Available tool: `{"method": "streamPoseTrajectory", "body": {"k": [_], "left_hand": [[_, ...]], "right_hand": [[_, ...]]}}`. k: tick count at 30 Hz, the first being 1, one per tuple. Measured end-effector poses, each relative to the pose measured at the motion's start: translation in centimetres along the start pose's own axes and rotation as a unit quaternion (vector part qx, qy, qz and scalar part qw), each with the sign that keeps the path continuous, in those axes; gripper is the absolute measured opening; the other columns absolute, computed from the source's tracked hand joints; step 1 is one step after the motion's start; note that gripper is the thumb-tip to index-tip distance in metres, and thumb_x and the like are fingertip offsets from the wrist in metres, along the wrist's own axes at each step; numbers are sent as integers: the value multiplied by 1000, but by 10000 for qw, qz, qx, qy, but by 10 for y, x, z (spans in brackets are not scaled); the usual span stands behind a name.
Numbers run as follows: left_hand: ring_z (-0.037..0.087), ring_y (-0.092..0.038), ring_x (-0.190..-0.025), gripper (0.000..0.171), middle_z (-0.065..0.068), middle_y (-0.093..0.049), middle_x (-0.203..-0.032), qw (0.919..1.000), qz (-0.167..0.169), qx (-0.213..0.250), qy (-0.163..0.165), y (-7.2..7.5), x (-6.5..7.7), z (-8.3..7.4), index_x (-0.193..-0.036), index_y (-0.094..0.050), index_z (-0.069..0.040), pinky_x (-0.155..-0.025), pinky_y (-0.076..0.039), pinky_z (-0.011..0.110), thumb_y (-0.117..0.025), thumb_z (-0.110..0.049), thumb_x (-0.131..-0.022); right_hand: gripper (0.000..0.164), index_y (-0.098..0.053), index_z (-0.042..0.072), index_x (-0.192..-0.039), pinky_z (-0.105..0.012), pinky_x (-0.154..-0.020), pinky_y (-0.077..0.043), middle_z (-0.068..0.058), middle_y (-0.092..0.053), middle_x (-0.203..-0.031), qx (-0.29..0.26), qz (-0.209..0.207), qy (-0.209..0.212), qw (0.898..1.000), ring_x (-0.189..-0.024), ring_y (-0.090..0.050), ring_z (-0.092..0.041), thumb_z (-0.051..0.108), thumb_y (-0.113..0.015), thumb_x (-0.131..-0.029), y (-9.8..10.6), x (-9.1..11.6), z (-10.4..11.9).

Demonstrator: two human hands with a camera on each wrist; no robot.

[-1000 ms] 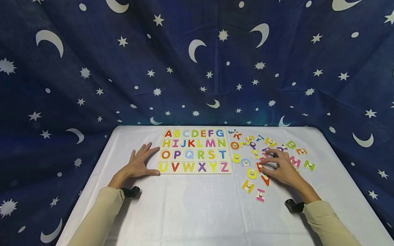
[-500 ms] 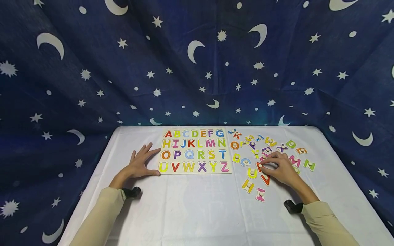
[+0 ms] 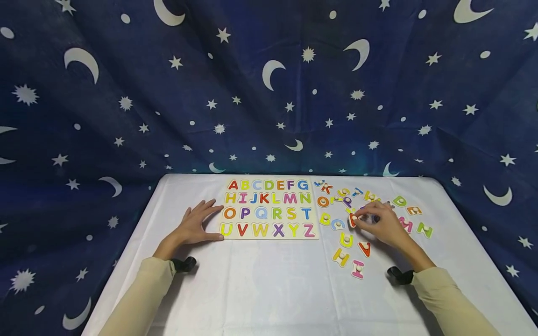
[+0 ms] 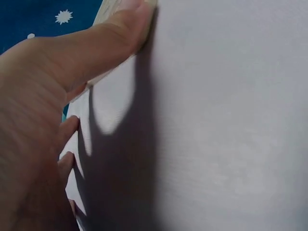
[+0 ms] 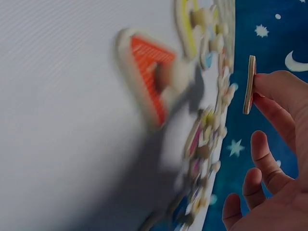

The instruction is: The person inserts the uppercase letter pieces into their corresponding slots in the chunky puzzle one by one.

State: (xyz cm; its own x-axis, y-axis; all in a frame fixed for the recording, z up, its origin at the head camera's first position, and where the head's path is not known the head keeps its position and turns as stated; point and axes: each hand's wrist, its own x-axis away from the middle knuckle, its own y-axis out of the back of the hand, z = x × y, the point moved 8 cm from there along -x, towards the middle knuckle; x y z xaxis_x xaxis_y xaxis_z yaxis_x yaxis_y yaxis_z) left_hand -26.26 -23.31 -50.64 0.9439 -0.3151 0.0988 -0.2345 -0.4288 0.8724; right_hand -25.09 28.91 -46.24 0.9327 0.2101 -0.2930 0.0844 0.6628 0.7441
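My right hand (image 3: 384,226) pinches a red letter piece (image 3: 353,220), apparently an A, between thumb and index finger. In the right wrist view this piece (image 5: 250,85) is seen edge-on, off the table, with the other fingers loosely bent. A red V piece (image 3: 364,248) with a round knob lies below that hand. On the left, my left hand (image 3: 194,226) has its fingers spread at the edge of the wooden alphabet board (image 3: 269,192). Its thumb (image 4: 103,45) rests on the board's near corner in the left wrist view.
Several knobbed letter pieces lie right of the board, among them a yellow U (image 3: 346,240), a yellow H (image 3: 340,257), a pink I (image 3: 357,269) and a green N (image 3: 425,230). White cloth covers the table (image 3: 269,289). A dark blue starry curtain (image 3: 252,107) hangs behind.
My right hand has picked up the red letter piece from beside the V and moved it slightly up and away. The left hand stays at the board; the head view shifts a little.
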Motion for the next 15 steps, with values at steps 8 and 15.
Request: {"method": "streamPoseTrajectory", "body": {"k": [8,15], "left_hand": [[45,-12,-155,95,18,-29,-166,9998,-139,75,-91,4,1,-2,-153,-50,-18,-120,1,72,-89,-51,-73],[46,-15,-154,93,18,-31,-165,10000,-43,-18,-16,3,1,-2,-152,-51,-19,-120,-2,72,-89,-50,-73]], "right_hand": [[16,-80,10,-100,-48,-86,-39,-9,-67,-104,-502,201,-105,9985,-105,-52,-31,14,-85,-85,-19,-32,24],[18,-80,11,-103,-52,-92,-45,-9,-66,-107,-858,274,-175,9958,-108,-52,-31,20,-84,-88,-48,-63,49]]}}
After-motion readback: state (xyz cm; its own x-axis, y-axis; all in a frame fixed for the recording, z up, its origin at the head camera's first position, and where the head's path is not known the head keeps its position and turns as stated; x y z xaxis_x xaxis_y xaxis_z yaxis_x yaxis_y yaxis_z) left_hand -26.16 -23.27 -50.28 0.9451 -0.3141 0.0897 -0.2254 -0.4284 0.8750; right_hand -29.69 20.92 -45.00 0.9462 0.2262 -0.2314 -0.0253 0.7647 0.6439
